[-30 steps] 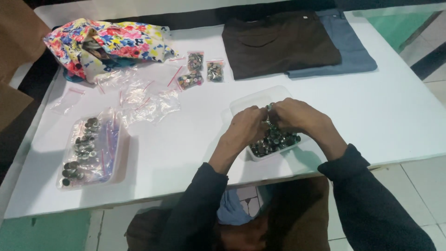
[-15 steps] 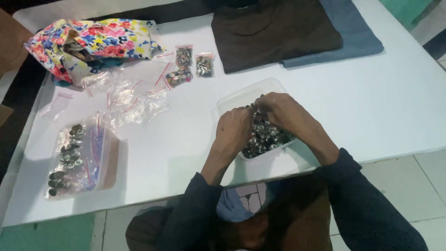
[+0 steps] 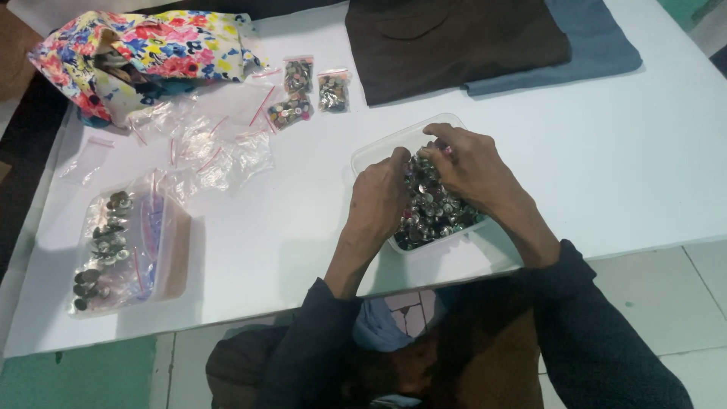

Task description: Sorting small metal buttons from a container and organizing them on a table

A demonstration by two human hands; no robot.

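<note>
Both hands are seen inside a clear plastic tub [image 3: 376, 154] that is set on the white bench [image 3: 644, 159], near its front edge. The tub is filled with small mixed buttons [image 3: 435, 212], mostly dark and metallic. The left hand [image 3: 379, 201] is laid over the left part of the heap, its fingers curled down into the buttons; whether anything is pinched between them cannot be told. The right hand [image 3: 469, 163] is placed over the far right part of the tub, its fingers [image 3: 435, 144] bent together at the tips above the buttons, and a tiny pinkish piece seems to be touched there, though a firm hold cannot be confirmed.

To the left, a larger bag of big dark buttons [image 3: 102, 250] is laid in a shallow tray. Several empty small clear bags [image 3: 204, 144] are scattered between it and a floral cloth pouch [image 3: 144, 53]. Three small filled bags [image 3: 307, 91] are placed beyond the tub. A folded dark brown cloth [image 3: 454, 38] is laid over a blue cloth [image 3: 598, 49] at the far side.
</note>
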